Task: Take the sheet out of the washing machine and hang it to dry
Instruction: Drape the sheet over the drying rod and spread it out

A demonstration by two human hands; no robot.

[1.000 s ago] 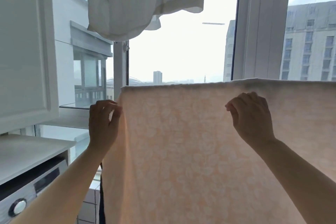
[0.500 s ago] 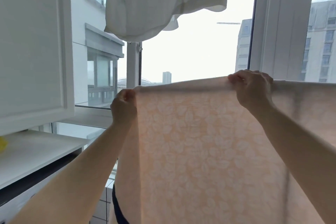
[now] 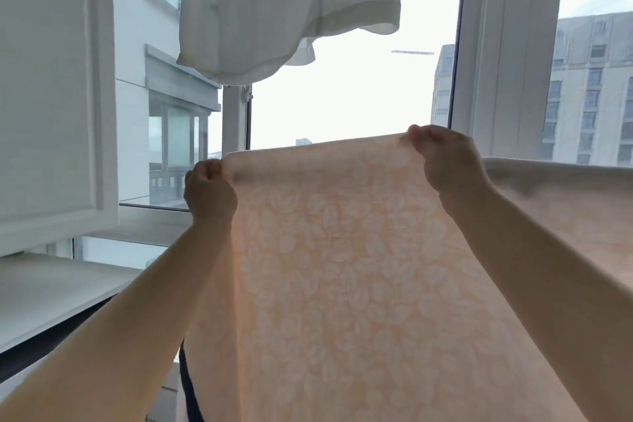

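Note:
A pale orange sheet [image 3: 342,267] with a white leaf pattern hangs spread out in front of me, lit from behind by the window. My left hand [image 3: 209,190] grips its top left corner in a fist. My right hand [image 3: 445,158] pinches the top edge farther right and slightly higher. Between the two hands the top edge is stretched taut. The sheet continues past my right hand to the right edge of the view. The washing machine is hidden, except perhaps a dark strip at the lower left.
A white garment [image 3: 274,3] hangs overhead, above the sheet. A white cabinet door [image 3: 51,79] stands at the left over a white countertop [image 3: 51,291]. White window frames [image 3: 496,62] and glass lie straight ahead, with buildings outside.
Both hands went from touching the sheet's face to gripping its top edge, then raised it. The view tilted up and the washing machine panel left the frame.

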